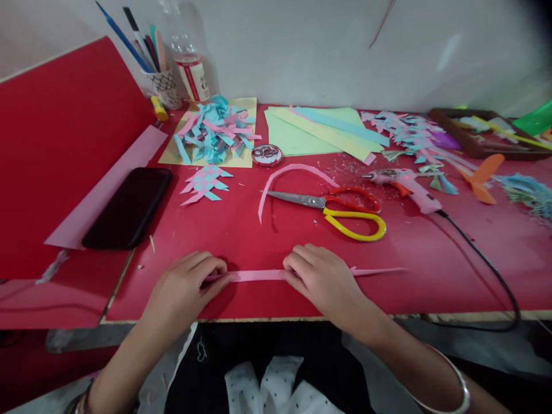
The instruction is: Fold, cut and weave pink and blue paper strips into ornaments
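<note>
A narrow pink paper strip (259, 275) lies across the front of the red table, between my two hands. My left hand (190, 282) is closed, its thumb and fingers pinching the strip's left part. Farther right, my right hand (321, 276) pinches the same strip, and a thin tail of it sticks out past the hand. Beyond them are scissors (308, 200) with red and yellow handles and a curved pink strip (297, 167). A woven pink and blue paper piece (207, 183) rests behind my left hand.
A black phone (128, 208) and a red board (64, 144) are at left. Cut strips (215, 129), a pen cup (164, 87), a bottle (192, 75) and paper sheets (293, 135) stand or lie behind. A pink glue gun (407, 183) with its cord and a brown tray (487, 149) are at right.
</note>
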A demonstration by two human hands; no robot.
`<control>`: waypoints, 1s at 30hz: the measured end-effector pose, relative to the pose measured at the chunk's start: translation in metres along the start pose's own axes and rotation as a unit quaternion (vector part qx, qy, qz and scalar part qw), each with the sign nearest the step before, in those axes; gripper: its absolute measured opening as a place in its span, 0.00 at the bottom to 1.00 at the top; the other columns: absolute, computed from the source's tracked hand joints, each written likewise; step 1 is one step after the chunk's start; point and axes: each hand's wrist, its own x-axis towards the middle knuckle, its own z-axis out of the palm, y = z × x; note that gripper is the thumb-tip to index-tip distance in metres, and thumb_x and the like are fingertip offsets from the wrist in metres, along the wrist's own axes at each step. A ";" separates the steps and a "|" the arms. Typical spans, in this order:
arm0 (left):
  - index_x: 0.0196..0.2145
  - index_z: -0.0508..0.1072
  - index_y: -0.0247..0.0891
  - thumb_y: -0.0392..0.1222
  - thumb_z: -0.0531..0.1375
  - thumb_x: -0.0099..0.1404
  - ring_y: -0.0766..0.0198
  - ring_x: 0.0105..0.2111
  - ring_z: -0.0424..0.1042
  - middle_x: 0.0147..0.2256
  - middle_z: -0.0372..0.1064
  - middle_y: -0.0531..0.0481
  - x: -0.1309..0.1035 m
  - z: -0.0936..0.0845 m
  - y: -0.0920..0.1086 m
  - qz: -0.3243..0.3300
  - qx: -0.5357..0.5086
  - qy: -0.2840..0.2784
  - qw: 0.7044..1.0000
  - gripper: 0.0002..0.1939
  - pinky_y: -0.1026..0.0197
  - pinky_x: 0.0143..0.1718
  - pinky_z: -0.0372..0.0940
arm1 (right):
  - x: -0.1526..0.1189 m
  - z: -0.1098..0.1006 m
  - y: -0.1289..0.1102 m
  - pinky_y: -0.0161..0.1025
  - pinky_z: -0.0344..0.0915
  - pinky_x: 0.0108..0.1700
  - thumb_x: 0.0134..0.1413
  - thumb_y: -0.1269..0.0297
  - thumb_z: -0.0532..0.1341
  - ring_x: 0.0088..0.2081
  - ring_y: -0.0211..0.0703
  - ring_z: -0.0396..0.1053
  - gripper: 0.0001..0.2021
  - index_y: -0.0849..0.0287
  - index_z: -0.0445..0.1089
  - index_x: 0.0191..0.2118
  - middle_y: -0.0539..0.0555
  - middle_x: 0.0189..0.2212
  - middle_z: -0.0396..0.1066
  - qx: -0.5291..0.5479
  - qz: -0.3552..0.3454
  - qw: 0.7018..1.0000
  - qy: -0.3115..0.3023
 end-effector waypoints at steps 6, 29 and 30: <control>0.28 0.66 0.38 0.48 0.50 0.62 0.66 0.28 0.64 0.27 0.66 0.51 -0.001 -0.002 -0.001 0.002 -0.015 -0.007 1.000 0.13 0.64 0.29 0.59 | 0.000 -0.001 0.000 0.35 0.48 0.29 0.53 0.66 0.55 0.27 0.38 0.59 0.08 0.60 0.64 0.25 0.50 0.24 0.65 -0.002 0.003 1.000 -0.008; 0.52 0.62 0.43 0.57 0.50 0.58 0.57 0.41 0.61 0.43 0.65 0.46 -0.026 0.026 0.061 0.120 0.191 0.066 0.972 0.27 0.49 0.53 0.48 | 0.003 0.002 0.000 0.36 0.47 0.29 0.52 0.66 0.56 0.28 0.38 0.59 0.07 0.60 0.64 0.25 0.50 0.24 0.65 0.009 0.013 1.000 -0.005; 0.52 0.62 0.43 0.57 0.50 0.57 0.56 0.41 0.61 0.44 0.65 0.45 -0.027 0.025 0.061 0.114 0.192 0.064 0.973 0.28 0.48 0.53 0.48 | 0.003 0.002 0.000 0.36 0.47 0.29 0.52 0.66 0.56 0.28 0.38 0.59 0.07 0.60 0.64 0.25 0.50 0.24 0.65 0.010 0.013 1.000 -0.003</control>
